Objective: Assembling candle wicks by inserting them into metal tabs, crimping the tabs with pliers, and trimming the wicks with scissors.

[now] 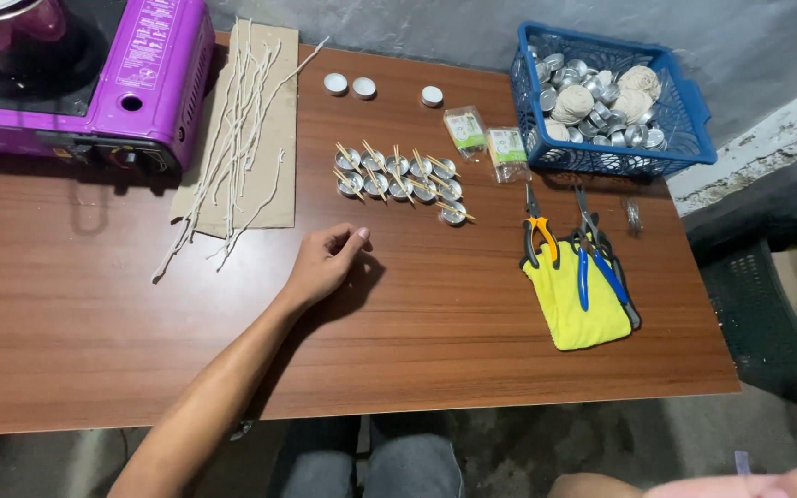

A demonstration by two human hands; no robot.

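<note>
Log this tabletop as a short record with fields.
left hand: resting on the wooden table, fingers curled, holding nothing visible
right hand: barely visible at the bottom edge
nearest things: metal cups with sticks laid across them
left side: wax-coated wicks on cardboard, purple stove
right side: pliers on yellow cloth, blue basket

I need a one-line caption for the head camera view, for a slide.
Left hand rests loosely curled on a wooden table near small metal cups, waxed wicks, pliers and a blue basket.
</note>
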